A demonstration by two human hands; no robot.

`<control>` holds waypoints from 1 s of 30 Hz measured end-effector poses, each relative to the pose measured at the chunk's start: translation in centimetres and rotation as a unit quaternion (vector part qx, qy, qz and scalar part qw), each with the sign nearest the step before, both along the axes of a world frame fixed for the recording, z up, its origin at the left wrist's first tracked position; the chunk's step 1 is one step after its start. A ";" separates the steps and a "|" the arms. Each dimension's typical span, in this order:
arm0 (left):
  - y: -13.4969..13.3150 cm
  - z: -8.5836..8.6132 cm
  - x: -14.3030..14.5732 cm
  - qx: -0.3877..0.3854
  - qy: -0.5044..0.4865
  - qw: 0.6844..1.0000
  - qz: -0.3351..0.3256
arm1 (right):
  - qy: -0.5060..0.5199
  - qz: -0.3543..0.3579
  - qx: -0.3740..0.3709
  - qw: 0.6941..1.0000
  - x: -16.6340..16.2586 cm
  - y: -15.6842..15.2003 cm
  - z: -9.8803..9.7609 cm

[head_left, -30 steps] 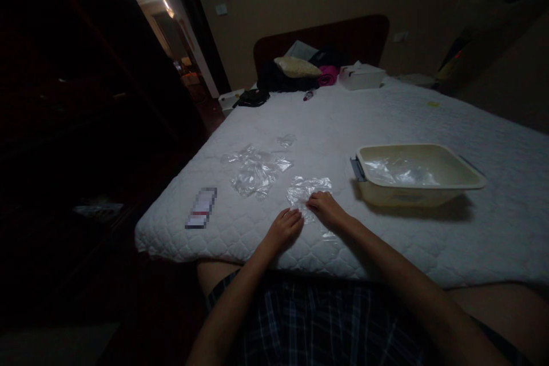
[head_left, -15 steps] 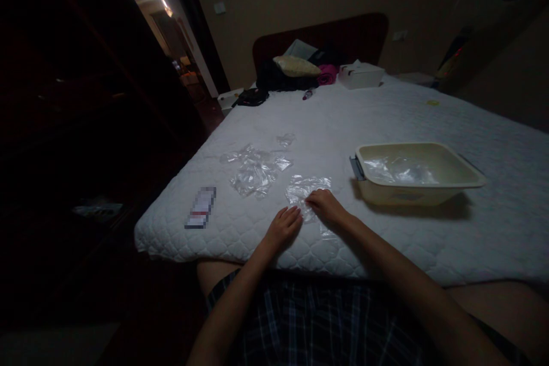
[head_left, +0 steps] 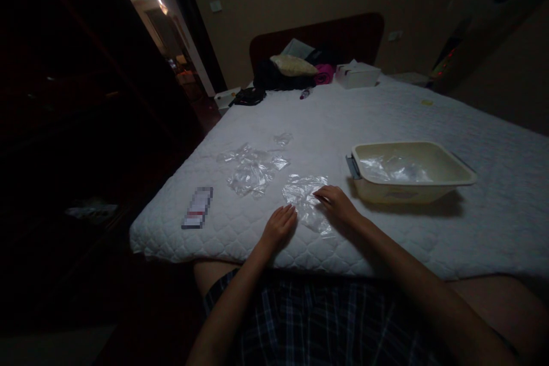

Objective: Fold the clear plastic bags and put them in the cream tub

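Observation:
A crinkled clear plastic bag (head_left: pixel 306 190) lies spread on the white quilted bed in front of me. My left hand (head_left: pixel 279 225) rests beside its lower left edge, fingers stretched out and lying flat, holding nothing. At the bag's right side, my right hand (head_left: pixel 338 201) has its fingertips drawn together in a pinch on the plastic; the exact grip is too dim to make out. Further left is a loose pile of clear plastic bags (head_left: pixel 253 174), with a small crumpled one (head_left: pixel 283 138) behind it.
To the right stands a cream plastic tub (head_left: pixel 418 191) with grey handles and clear plastic inside. A blurred-out phone-like object (head_left: pixel 197 208) lies near the left bed edge. Toward the headboard are a white box (head_left: pixel 358 75), a pillow (head_left: pixel 294 65) and a dark bag (head_left: pixel 249 96).
My right hand has shifted right and away from the left hand, and more of the bag's lower part shows between them. My left hand stays nearly in place. The view has turned slightly.

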State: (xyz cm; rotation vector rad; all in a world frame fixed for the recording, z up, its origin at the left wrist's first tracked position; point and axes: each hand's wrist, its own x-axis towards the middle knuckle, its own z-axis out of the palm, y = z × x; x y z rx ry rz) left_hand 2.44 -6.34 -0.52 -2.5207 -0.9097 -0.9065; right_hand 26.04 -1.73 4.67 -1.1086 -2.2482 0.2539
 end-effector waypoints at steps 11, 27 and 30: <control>0.2 -0.1 0.3 -0.052 0.022 0.998 -0.011 | 0.013 0.021 -0.029 0.999 0.5 -4.6 -0.1; 0.6 -0.9 -0.1 -0.180 -0.138 0.973 0.037 | -0.034 -0.137 -0.228 0.964 -3.7 -0.5 -1.2; 0.8 -0.9 -0.2 -0.217 -0.193 0.956 0.038 | -0.059 -0.136 -0.225 0.963 -3.8 -0.3 -1.5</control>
